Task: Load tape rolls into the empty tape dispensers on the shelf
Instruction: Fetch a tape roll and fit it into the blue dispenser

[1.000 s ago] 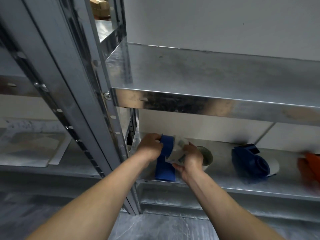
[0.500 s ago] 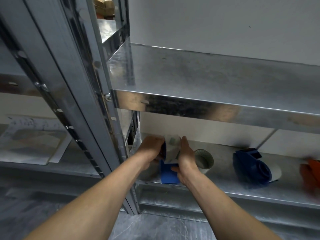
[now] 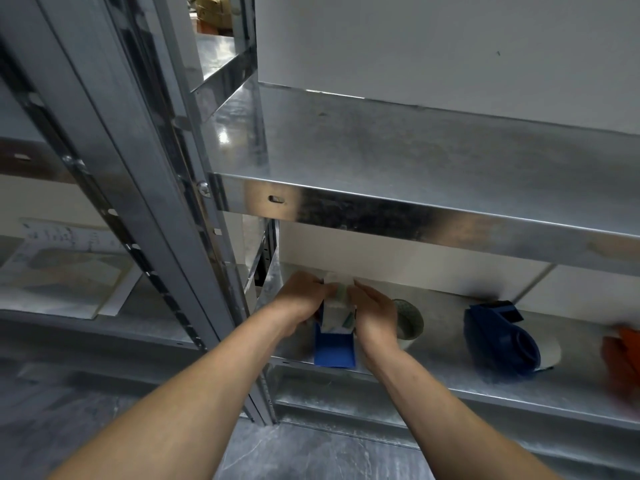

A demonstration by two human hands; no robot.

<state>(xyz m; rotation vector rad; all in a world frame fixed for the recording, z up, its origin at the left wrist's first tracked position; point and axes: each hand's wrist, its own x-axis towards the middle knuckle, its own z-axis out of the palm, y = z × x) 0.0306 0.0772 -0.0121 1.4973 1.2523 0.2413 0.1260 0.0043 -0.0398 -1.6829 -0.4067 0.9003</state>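
A blue tape dispenser (image 3: 335, 349) stands at the left end of the lower metal shelf (image 3: 433, 379). A clear tape roll (image 3: 337, 311) sits upright in its top. My left hand (image 3: 301, 297) presses on the roll's left side and my right hand (image 3: 374, 311) on its right side. Behind my right hand lies a second clear tape roll (image 3: 410, 322) on its side. Farther right sits another blue dispenser (image 3: 500, 341) with a white roll in it. An orange dispenser (image 3: 623, 355) shows at the frame's right edge.
The upper shelf (image 3: 415, 216) overhangs the work area closely. A steel upright (image 3: 194, 237) stands just left of my left arm. Papers (image 3: 69, 271) lie on the neighbouring shelf to the left. The floor below is grey.
The tape roll has gone from tilted beside the dispenser to upright in its top. Both hands closed in around it and moved slightly toward the back.
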